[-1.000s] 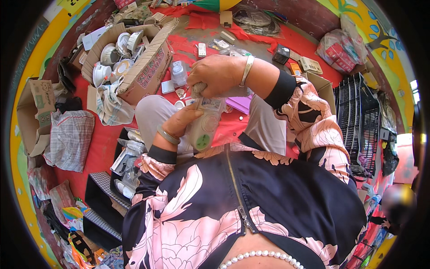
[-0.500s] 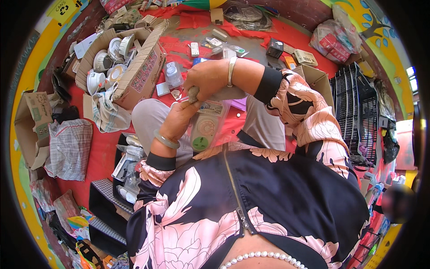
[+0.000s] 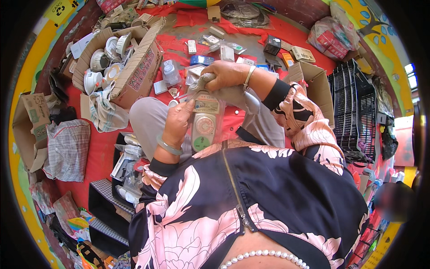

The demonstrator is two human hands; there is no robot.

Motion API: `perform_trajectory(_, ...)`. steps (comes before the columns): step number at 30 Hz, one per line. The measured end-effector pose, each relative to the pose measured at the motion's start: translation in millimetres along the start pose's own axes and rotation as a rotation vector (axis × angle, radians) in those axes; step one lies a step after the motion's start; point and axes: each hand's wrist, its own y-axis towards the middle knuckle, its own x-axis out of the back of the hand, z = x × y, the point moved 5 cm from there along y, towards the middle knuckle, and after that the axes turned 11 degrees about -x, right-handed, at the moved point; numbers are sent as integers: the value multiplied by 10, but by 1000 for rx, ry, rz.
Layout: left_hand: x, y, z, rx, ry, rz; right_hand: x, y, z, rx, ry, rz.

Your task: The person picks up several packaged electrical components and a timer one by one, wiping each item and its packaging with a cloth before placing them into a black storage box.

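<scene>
My left hand (image 3: 177, 121) is closed, its thumb and fingers pinching the upper left edge of a clear plastic package (image 3: 209, 117). Inside the package sits a device with a round dial, with a green round patch at the near end. It stands between my knees, close to my jacket. Just above it, my right hand (image 3: 224, 75) is closed around a crumpled grey-brown rag (image 3: 204, 82), which hangs down against the package's top edge. Part of the rag is hidden in my fingers.
A cardboard box (image 3: 139, 74) of round white fixtures stands at left, near a checked bag (image 3: 68, 150). Black crates (image 3: 354, 112) and an open carton (image 3: 313, 89) are at right. Small packages, including a blue box (image 3: 201, 60), lie ahead on red sheeting.
My right hand has moved right and away from my left hand, with the rag drawn along. More of the package's top now shows. My left hand has shifted slightly down.
</scene>
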Motion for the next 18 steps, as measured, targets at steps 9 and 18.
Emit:
perform_trajectory(9,41,-69,-106,-111,2,-153,-81,-139,-88,-235,231,-231)
perform_trajectory(18,569,242,-793,-497,-164,-539,-1194,143,-744,-277,773,-125)
